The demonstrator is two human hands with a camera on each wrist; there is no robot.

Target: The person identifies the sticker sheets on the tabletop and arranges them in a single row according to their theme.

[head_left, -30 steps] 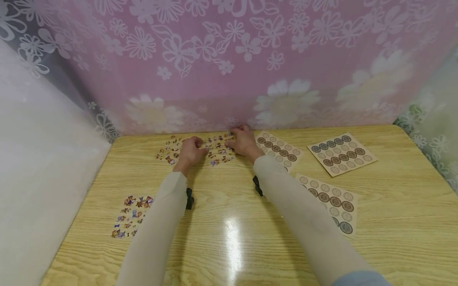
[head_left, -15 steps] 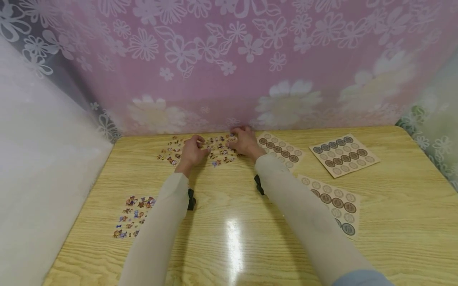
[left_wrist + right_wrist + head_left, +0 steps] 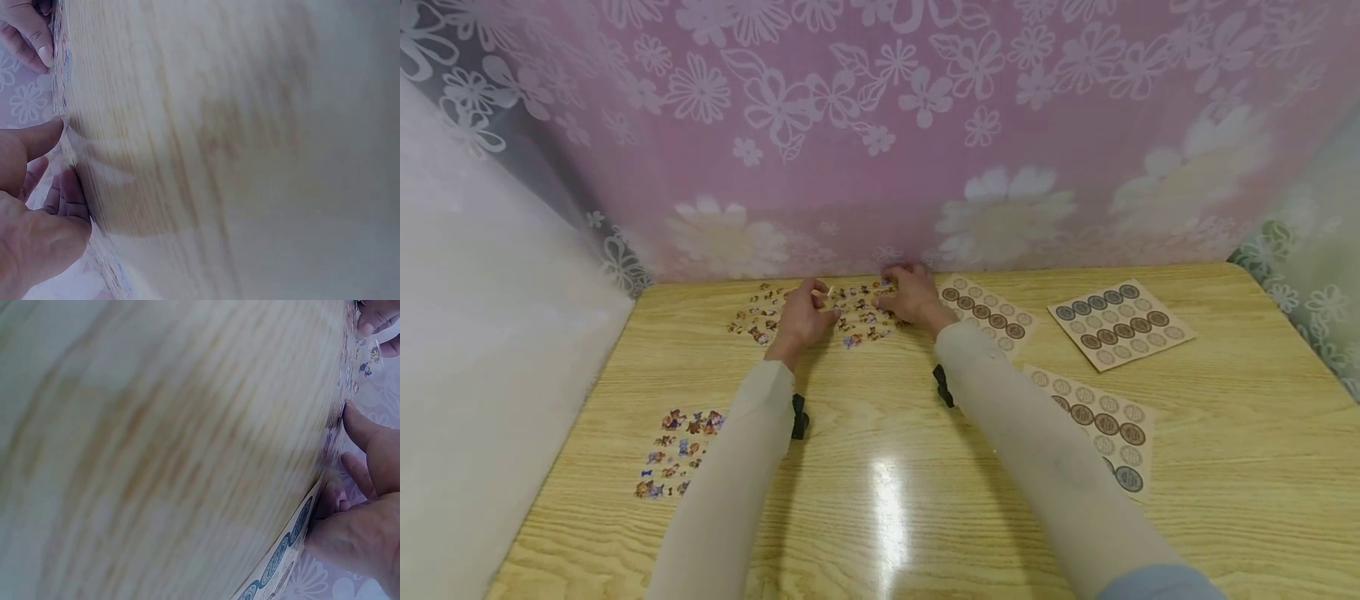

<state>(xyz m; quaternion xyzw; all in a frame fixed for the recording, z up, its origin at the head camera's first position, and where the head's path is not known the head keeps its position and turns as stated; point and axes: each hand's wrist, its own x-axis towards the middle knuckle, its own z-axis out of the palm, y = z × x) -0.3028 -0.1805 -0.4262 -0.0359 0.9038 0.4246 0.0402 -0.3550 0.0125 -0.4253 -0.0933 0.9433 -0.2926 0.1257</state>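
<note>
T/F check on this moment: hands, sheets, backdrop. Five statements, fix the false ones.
1. The left hand and right hand are both near the far edge of the light wood-grain table. True.
2. The right hand is at the beige sheet nearest the camera. False: it is at the clear sheet of colourful cartoon stickers by the far edge.
3. The far-right beige rectangular sheet of round printed seals has a blue-grey row. True.
4. The backdrop behind the table is plain green. False: it is a pink cloth with white flowers.
5. In the head view, the cream left sleeve partly hides the near-left sheet of cartoon stickers. True.
</note>
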